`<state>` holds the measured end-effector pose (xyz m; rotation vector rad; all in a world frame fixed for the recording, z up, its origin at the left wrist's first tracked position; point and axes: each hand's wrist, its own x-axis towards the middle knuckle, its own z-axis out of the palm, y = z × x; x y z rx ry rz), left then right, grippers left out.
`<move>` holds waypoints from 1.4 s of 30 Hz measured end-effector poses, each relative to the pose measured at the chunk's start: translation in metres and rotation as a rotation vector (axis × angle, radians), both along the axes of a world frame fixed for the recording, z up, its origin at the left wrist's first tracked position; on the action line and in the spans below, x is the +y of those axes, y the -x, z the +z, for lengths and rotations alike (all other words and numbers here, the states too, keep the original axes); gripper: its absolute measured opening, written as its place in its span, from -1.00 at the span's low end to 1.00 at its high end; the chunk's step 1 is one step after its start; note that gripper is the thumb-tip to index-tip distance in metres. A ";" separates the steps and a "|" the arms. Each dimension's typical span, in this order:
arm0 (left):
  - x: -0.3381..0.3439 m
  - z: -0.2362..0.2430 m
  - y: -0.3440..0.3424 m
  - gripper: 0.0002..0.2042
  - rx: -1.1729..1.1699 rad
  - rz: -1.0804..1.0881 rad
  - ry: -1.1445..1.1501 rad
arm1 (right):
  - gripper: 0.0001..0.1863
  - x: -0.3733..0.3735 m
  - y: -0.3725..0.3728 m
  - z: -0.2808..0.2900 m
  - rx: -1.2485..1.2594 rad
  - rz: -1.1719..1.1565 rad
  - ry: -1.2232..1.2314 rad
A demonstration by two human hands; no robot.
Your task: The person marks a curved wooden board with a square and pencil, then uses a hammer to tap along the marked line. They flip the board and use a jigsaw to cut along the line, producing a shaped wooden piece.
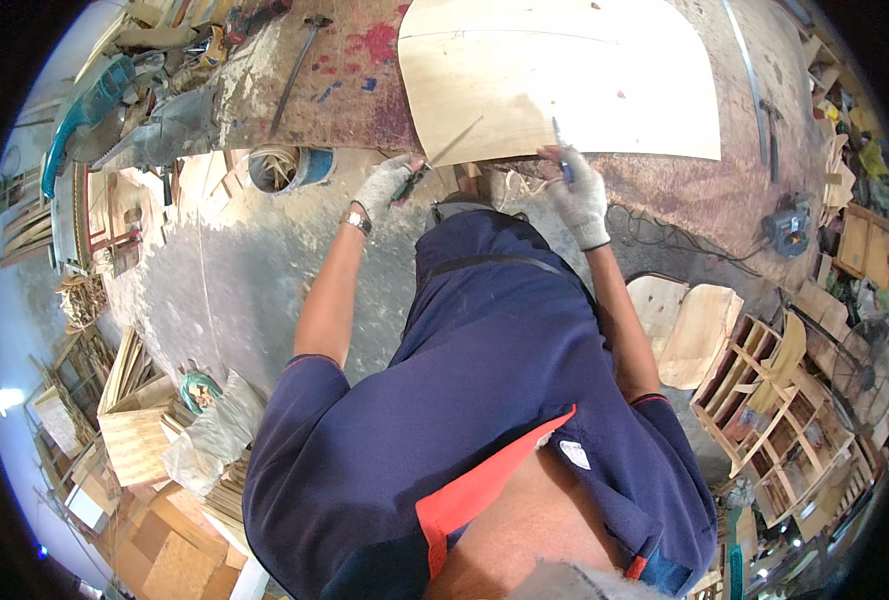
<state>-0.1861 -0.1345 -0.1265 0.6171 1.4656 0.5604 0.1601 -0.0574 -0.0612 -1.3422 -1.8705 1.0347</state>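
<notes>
My left hand [387, 183], in a pale knit glove, is closed round the dark green and black handle [412, 180] of a tool with a long, thin metal blade [456, 139] pointing up and right. My right hand [578, 200], also gloved with bare fingertips, grips a slim blue-handled tool [564, 161] whose narrow tip points upward; I cannot make out its kind. Both hands are at the near edge of a pale curved-edged plywood sheet [554, 70], which lies on a stained wooden workbench [334, 70].
A hammer [294, 75] and another tool [769, 135] lie on the bench, with a dark power tool [786, 230] and cord at right. A bucket of offcuts [274, 170] stands below the bench. Wooden frames [774, 430], boards [689, 335] and scrap wood [139, 435] surround me on the floor.
</notes>
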 end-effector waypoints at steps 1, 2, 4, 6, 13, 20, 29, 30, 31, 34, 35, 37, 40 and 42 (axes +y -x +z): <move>0.001 0.009 -0.008 -0.65 -0.024 -0.046 -0.010 | -0.61 -0.002 0.005 0.004 -0.049 0.071 -0.077; -0.001 0.018 -0.018 -0.64 -0.049 -0.091 -0.020 | -0.49 -0.005 0.010 0.009 -0.100 0.131 -0.002; -0.009 0.029 -0.048 -0.62 0.049 -0.128 0.011 | -0.48 -0.011 0.021 0.018 -0.218 0.312 -0.196; -0.019 0.039 -0.064 -0.61 -0.116 -0.162 0.028 | -0.51 -0.019 0.030 0.024 -0.274 0.477 -0.329; -0.063 0.036 -0.068 -0.64 -0.626 0.105 0.209 | -0.62 -0.057 0.029 0.025 -0.413 0.630 -0.176; -0.068 0.016 -0.051 -0.64 -0.504 0.144 0.040 | -0.60 -0.056 0.037 0.026 -0.456 0.550 -0.192; -0.050 -0.008 0.019 -0.60 -0.523 0.226 -0.079 | -0.60 -0.020 0.093 0.031 -0.399 0.531 -0.130; -0.047 -0.002 0.026 -0.57 -0.477 0.202 -0.082 | -0.62 -0.018 0.102 0.032 -0.431 0.522 -0.095; -0.044 0.007 0.031 -0.53 -0.431 0.178 -0.085 | -0.62 -0.015 0.110 0.032 -0.462 0.511 -0.078; -0.031 0.030 0.042 -0.48 -0.344 0.062 -0.168 | -0.59 -0.009 0.132 0.031 -0.530 0.472 -0.058; -0.027 0.035 0.045 -0.47 -0.295 0.010 -0.197 | -0.60 -0.007 0.138 0.030 -0.519 0.462 -0.074; -0.019 0.037 0.052 -0.47 -0.310 0.094 -0.200 | -0.60 -0.002 0.148 0.026 -0.524 0.441 -0.104; -0.011 0.019 0.067 -0.47 -0.500 0.291 -0.047 | -0.63 0.007 0.159 0.018 -0.499 0.410 -0.089; 0.000 -0.001 0.084 -0.52 -0.572 0.472 0.080 | -0.64 0.012 0.161 0.015 -0.571 0.396 -0.054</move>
